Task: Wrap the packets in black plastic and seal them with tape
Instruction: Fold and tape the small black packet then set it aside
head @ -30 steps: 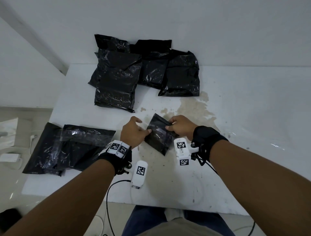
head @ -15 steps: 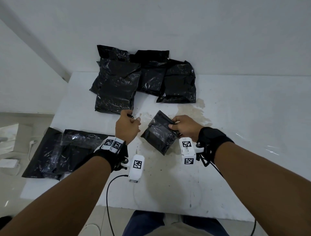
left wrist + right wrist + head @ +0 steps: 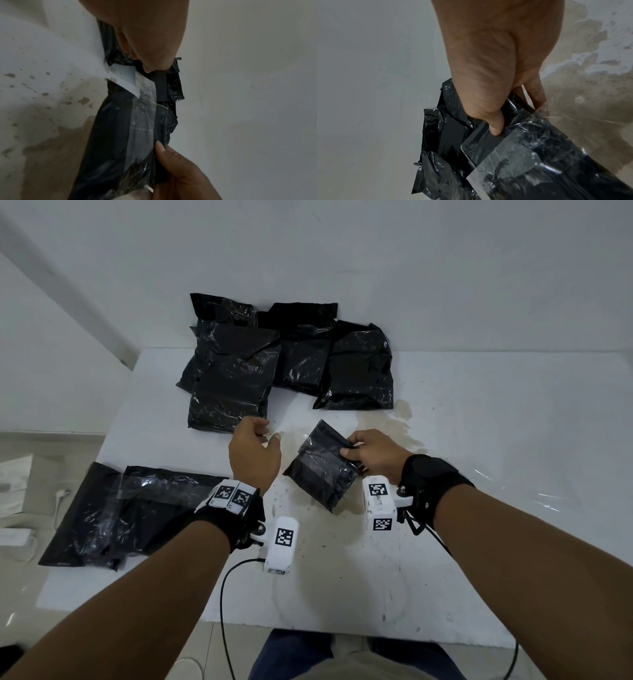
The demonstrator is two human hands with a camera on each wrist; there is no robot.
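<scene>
The right hand pinched the taped black packet at its edge above the surface; the left hand hovered beside it, fingers loosely curled, holding nothing.

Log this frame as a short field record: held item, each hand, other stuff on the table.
held item: small packet wrapped in black plastic, a clear tape band across it, tilted above the table
right hand: right hand pinches the packet's far corner, thumb on top
left hand: left hand off the packet, fingers loosely curled, holding nothing visible
far pile: black plastic wrapped packets by the wall
near left: flat black plastic sheets
surface: stained white table
</scene>
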